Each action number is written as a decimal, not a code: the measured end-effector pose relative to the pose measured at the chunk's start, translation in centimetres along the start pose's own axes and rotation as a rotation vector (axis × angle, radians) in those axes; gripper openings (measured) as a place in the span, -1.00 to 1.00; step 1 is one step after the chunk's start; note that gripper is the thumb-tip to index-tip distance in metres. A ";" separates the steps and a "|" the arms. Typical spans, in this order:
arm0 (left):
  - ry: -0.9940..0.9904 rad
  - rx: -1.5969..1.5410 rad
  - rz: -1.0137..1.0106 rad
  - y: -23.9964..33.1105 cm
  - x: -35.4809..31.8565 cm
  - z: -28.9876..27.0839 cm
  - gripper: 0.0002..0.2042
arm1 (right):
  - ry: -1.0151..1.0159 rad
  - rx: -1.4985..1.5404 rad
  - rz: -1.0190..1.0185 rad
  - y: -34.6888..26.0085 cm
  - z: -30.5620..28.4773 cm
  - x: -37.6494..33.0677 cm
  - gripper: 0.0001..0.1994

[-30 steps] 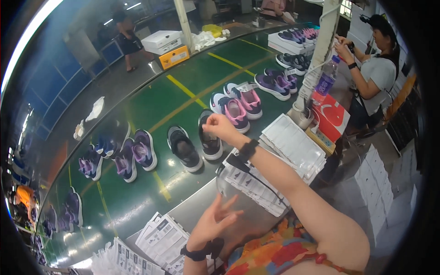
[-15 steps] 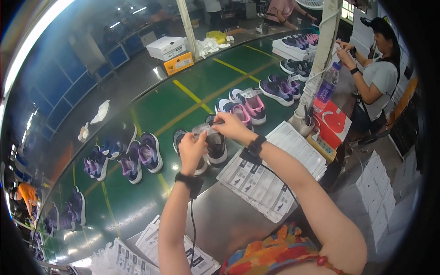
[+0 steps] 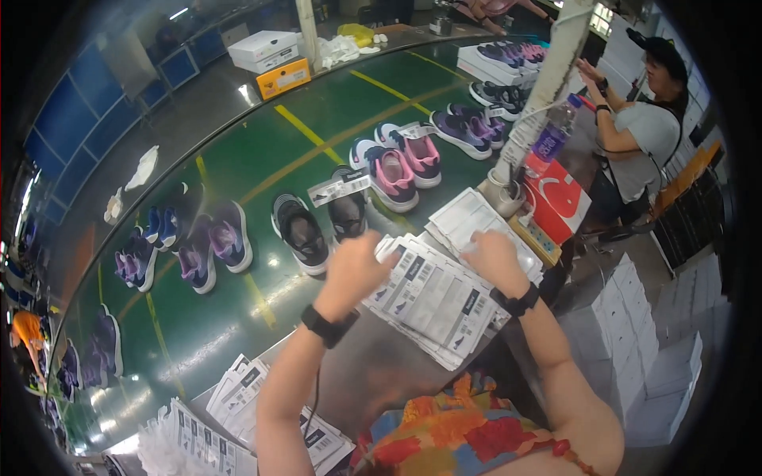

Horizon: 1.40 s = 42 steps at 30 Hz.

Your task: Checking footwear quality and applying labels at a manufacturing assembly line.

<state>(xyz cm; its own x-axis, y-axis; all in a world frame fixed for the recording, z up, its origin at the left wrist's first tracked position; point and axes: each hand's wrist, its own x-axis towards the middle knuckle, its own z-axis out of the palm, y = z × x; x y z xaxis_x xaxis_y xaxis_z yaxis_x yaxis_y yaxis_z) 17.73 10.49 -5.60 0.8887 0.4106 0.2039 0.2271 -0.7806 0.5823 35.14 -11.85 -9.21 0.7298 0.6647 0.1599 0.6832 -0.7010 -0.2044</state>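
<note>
Left of the printed sheets [image 3: 429,297], well apart, purple shoes [image 3: 210,250] stand on the green table [image 3: 262,178]. Nearer, just beyond the sheets' left corner, a pair of black shoes [image 3: 302,236] stands with toes pointing away from the wearer, long axes leaning slightly left. A white tag [image 3: 340,189] lies crosswise over the right shoe, its long axis rising rightward.

The left hand [image 3: 357,274] is at the sheets' left edge, thumb extended toward them; whether it pinches paper cannot be told. The printed sheets lie flat in an uneven, overlapping pile on the counter, long axis slanting from far left to near right. The right hand [image 3: 498,258] is at their far right side, fingers curled; its fingertips' grip cannot be told. Beyond the sheets, partly behind that hand, lies a second paper stack [image 3: 462,214].

Good handling here probably means steadying the pile with one hand while the other works lightly at a single edge, so sheets neither crease nor slide.
</note>
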 end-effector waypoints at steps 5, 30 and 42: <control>-0.373 -0.214 0.109 4.2 -2.8 4.7 -0.50 | 0.025 -0.104 -0.215 1.6 4.5 -3.4 -0.85; -0.505 -1.157 -0.168 12.6 -3.9 9.1 -0.72 | 0.370 1.258 0.309 6.1 -12.3 -14.4 -0.91; -0.683 -0.969 -0.526 12.5 -0.5 11.3 -0.56 | 1.937 0.086 0.444 16.7 -14.0 -21.7 -0.78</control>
<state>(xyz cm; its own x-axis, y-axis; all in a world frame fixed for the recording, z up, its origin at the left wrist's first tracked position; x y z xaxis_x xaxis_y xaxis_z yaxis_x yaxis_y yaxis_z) 24.67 -4.78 -7.34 0.8685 0.0158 -0.4955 0.4856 0.1745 0.8566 31.03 -41.60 -2.63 -0.0935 -0.6790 0.7282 0.5196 -0.6572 -0.5460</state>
